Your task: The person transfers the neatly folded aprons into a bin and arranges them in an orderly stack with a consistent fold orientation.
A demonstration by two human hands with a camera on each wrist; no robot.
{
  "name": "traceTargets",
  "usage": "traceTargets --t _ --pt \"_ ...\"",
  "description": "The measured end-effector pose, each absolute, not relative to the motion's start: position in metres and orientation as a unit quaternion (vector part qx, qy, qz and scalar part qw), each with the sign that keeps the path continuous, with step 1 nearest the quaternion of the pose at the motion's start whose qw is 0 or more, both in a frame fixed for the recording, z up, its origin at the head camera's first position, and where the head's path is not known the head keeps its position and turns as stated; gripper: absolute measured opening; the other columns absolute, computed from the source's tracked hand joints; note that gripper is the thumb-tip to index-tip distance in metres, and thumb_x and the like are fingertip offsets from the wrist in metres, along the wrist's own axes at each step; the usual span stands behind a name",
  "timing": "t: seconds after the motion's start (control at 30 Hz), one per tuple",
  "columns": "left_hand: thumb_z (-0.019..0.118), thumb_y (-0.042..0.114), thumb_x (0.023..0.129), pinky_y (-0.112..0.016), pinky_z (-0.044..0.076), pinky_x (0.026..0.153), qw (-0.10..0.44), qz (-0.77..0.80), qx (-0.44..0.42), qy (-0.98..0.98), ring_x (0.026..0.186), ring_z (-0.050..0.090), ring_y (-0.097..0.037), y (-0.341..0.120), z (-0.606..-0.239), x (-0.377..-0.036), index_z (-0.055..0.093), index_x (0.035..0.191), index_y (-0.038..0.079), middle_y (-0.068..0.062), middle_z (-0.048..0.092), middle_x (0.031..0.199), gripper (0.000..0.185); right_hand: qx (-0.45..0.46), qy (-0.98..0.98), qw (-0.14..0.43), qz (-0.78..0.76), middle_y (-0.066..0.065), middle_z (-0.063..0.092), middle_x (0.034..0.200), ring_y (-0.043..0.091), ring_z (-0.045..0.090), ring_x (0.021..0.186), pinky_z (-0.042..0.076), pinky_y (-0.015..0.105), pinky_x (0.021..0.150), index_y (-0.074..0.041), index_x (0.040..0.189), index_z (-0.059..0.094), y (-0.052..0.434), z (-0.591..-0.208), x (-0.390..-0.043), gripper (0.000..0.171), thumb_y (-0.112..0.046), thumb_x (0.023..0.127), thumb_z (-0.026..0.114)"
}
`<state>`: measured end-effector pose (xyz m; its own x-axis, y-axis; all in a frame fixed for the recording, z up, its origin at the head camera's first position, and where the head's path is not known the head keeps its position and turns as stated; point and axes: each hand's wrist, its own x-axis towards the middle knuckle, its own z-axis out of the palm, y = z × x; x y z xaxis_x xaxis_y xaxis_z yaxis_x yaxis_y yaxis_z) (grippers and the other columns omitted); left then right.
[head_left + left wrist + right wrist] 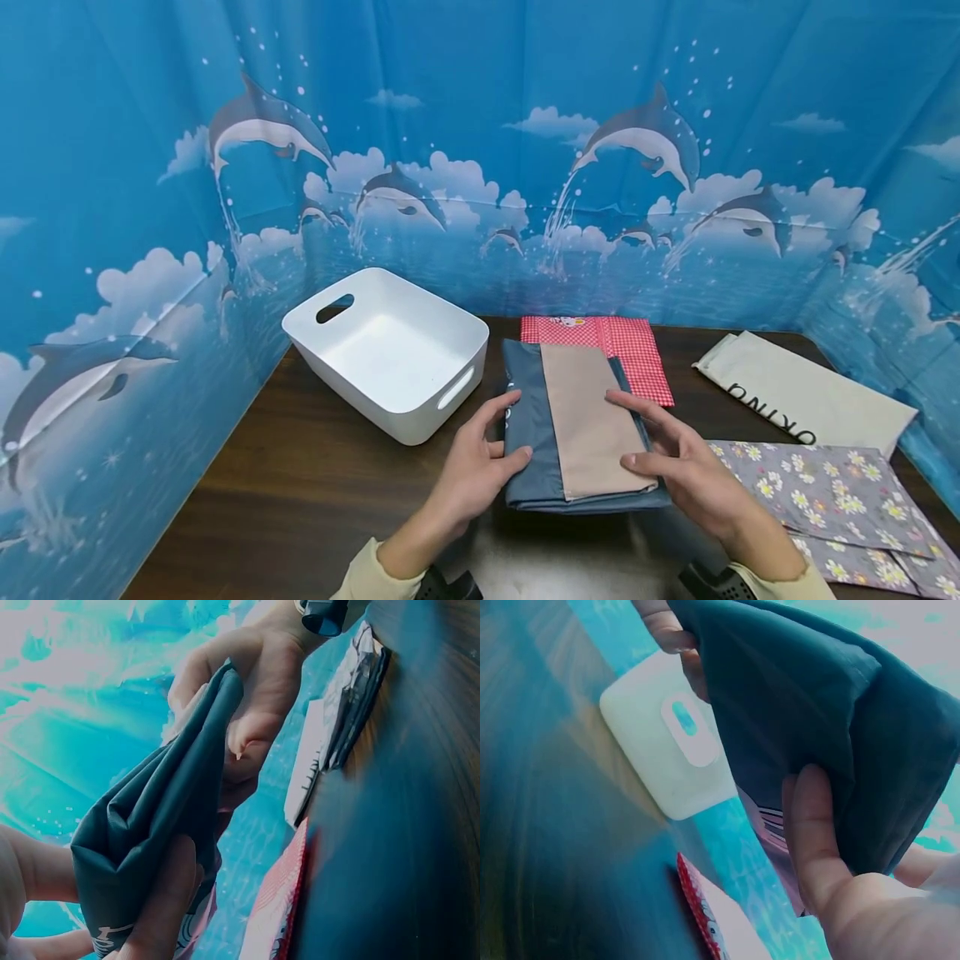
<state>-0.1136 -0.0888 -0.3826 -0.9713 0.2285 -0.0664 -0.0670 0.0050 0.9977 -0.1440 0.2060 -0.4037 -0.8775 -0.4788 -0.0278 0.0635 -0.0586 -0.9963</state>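
A folded dark blue-grey cloth (531,433) with a wide beige panel is held up above the table between both hands. My left hand (480,467) grips its left edge, thumb on top and fingers beneath. At the opposite edge, my right hand (686,467) pinches the bundle, its thumb and index finger lying on the beige panel. The left wrist view shows the cloth's layered folds (165,802) and some white lettering close to the left fingers. From the right wrist, the cloth's underside (780,697) appears, with right-hand fingers (814,825) pressed against it.
A white basket (442,417) with handle holes stands at the back left. Behind the held cloth lies a red gingham cloth (637,350). To the right are a folded cream cloth (825,392) with black letters and a grey daisy-print cloth (840,492). A dolphin curtain (480,125) surrounds the table.
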Motion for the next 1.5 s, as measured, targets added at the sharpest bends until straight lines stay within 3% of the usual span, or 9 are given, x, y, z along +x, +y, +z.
traceTargets --t 0.17,0.27,0.5,0.7,0.8,0.93,1.03,1.23,1.5 --pt "0.069 0.003 0.101 -0.041 0.067 0.083 0.102 0.706 0.051 0.699 0.104 0.080 -0.032 -0.090 -0.382 -0.111 0.044 0.162 0.015 -0.024 0.039 0.166 0.067 -0.166 0.654 0.205 -0.709 0.002 0.044 0.162 0.013 0.065 0.118 0.061 0.031 0.093 -0.012 0.167 0.034 0.206 -0.404 -0.141 0.075 -0.001 0.101 0.066" --pt "0.069 0.001 0.101 -0.041 0.067 0.081 0.093 0.707 0.048 0.699 0.104 0.081 -0.033 -0.090 -0.381 -0.110 0.045 0.162 0.016 -0.024 0.038 0.168 0.067 -0.166 0.666 0.215 -0.695 0.008 0.052 0.152 0.020 0.071 0.116 0.062 0.035 0.095 -0.015 0.168 0.031 0.204 -0.401 -0.139 0.080 -0.003 0.099 0.069" --pt "0.068 -0.001 0.101 -0.040 0.067 0.079 0.071 0.702 0.059 0.706 0.105 0.080 -0.034 -0.094 -0.377 -0.110 0.046 0.161 0.016 -0.024 0.035 0.171 0.067 -0.190 0.707 0.218 -0.646 0.019 0.018 0.172 0.038 0.046 0.139 0.061 0.037 0.099 -0.020 0.170 0.025 0.201 -0.393 -0.136 0.088 -0.007 0.098 0.074" --pt "0.068 -0.001 0.101 -0.038 0.067 0.080 0.082 0.709 0.053 0.699 0.107 0.080 -0.031 -0.098 -0.374 -0.108 0.046 0.162 0.018 -0.019 0.035 0.172 0.067 -0.214 0.659 0.272 -0.668 0.029 0.014 0.168 0.036 0.063 0.124 0.063 0.065 0.074 -0.021 0.171 0.018 0.205 -0.393 -0.134 0.091 -0.001 0.100 0.071" --pt "0.068 0.001 0.101 -0.040 0.067 0.082 0.072 0.702 0.063 0.706 0.110 0.079 -0.034 -0.099 -0.371 -0.109 0.045 0.162 0.018 -0.021 0.034 0.172 0.067 -0.215 0.655 0.254 -0.679 0.027 0.027 0.161 0.033 0.072 0.113 0.065 0.059 0.073 -0.016 0.170 0.021 0.206 -0.393 -0.136 0.089 0.001 0.099 0.071" --pt "0.067 0.001 0.103 -0.044 0.067 0.085 0.056 0.687 0.085 0.719 0.119 0.075 -0.040 -0.099 -0.367 -0.111 0.040 0.164 0.016 -0.025 0.034 0.170 0.069 -0.205 0.658 0.223 -0.689 0.013 0.044 0.153 0.025 0.074 0.115 0.067 0.042 0.084 -0.011 0.169 0.025 0.204 -0.394 -0.139 0.086 0.003 0.098 0.072" --pt "0.064 0.000 0.104 -0.045 0.066 0.086 0.059 0.683 0.097 0.721 0.122 0.073 -0.042 -0.099 -0.367 -0.111 0.035 0.166 0.016 -0.025 0.033 0.170 0.070 -0.194 0.662 0.213 -0.692 0.011 0.039 0.159 0.022 0.073 0.116 0.065 0.037 0.090 -0.011 0.168 0.027 0.202 -0.396 -0.138 0.084 0.002 0.098 0.072" --pt "0.061 0.001 0.106 -0.040 0.066 0.086 0.068 0.681 0.111 0.720 0.124 0.072 -0.038 -0.101 -0.364 -0.111 0.033 0.167 0.017 -0.021 0.029 0.173 0.069 -0.196 0.663 0.194 -0.696 0.022 0.019 0.171 0.022 0.072 0.108 0.064 0.033 0.084 -0.012 0.168 0.030 0.200 -0.396 -0.137 0.082 0.002 0.098 0.071" --pt "0.061 0.003 0.106 -0.033 0.065 0.086 0.088 0.683 0.124 0.714 0.122 0.073 -0.033 -0.108 -0.360 -0.113 0.033 0.167 0.014 -0.021 0.031 0.171 0.068 -0.187 0.673 0.173 -0.695 0.019 0.017 0.175 0.024 0.067 0.112 0.064 0.033 0.085 -0.013 0.167 0.032 0.199 -0.393 -0.136 0.082 0.002 0.098 0.073"
